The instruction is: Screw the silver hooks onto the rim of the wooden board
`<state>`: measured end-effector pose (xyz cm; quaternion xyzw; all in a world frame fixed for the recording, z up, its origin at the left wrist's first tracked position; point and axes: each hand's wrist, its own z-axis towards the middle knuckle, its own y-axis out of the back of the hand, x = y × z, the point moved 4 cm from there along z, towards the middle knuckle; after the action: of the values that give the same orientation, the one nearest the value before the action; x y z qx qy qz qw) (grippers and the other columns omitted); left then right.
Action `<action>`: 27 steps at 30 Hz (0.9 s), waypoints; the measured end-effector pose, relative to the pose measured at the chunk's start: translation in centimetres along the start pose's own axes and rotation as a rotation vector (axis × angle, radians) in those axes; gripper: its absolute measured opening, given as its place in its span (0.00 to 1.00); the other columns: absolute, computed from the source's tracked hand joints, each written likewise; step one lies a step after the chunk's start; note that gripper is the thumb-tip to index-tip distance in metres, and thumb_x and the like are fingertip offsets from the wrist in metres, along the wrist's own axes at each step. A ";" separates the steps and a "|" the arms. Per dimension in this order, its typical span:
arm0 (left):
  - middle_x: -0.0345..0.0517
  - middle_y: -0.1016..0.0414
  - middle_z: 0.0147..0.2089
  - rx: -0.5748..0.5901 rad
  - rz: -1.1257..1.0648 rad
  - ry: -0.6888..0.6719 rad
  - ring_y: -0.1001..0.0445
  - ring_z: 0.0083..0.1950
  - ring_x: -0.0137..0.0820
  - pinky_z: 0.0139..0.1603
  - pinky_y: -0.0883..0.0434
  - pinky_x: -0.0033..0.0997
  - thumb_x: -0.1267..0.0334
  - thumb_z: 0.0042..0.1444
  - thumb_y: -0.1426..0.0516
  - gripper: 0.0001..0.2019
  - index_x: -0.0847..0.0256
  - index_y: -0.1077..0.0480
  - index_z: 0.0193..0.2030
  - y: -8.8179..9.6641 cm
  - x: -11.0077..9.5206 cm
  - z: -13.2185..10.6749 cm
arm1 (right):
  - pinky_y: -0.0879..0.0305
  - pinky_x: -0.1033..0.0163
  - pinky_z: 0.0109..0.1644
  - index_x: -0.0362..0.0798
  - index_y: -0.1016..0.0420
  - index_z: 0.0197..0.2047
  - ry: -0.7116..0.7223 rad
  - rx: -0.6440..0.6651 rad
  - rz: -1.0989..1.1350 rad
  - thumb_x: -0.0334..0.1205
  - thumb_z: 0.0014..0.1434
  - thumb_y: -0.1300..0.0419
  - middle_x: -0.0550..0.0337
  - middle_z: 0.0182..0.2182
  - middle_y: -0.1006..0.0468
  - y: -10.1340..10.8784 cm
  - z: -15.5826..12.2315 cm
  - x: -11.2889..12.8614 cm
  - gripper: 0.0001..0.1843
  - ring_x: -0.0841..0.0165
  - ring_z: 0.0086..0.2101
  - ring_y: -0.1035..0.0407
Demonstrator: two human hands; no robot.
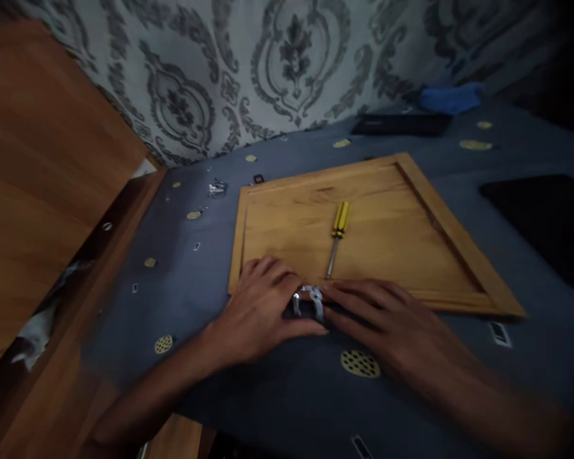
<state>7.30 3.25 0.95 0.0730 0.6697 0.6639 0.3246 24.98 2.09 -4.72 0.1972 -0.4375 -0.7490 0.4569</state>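
Metal fitting (316,296), silvery and fairly bright against the dark cloth (268,395), sits at the near edge of a wooden panel (382,242), between the person's two hands. The step in hand looks like positioning or steadying this piece against the frame; the next move seems to call for keeping it lined up with the edge while both hands stay close. The left hand (263,306) is curved, its thumb well apart from its bent fingers and the fitting's left part in that gap; the right hand (392,322) reaches in with fingers nearly straight, tips at the fitting's right end. Whether either hand truly grips it, I cannot tell. The fitting shows two narrow arms pointing towards the person, with a rounded portion on the right one; finer detail is blurred. A yellow-handled screwdriver (340,223) lies on the panel, its tip near the fitting, and another metal piece (217,187) rests on the cloth beyond the panel's left side.
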 end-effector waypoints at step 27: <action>0.52 0.28 0.57 -0.550 -0.037 0.645 0.25 0.54 0.38 0.54 0.24 0.47 0.56 0.66 0.42 0.17 0.62 0.30 0.57 4.6 28.1 -0.7 | 0.28 0.54 0.47 0.57 0.22 0.55 0.112 0.047 -0.033 0.25 0.61 0.50 0.59 0.53 0.19 0.7 0.5 -1.1 0.26 0.62 0.50 0.27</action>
<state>-16.51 18.03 -4.28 -0.2398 0.5359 0.8008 0.1179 25.56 3.11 -4.00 0.2567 -0.4253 -0.7338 0.4635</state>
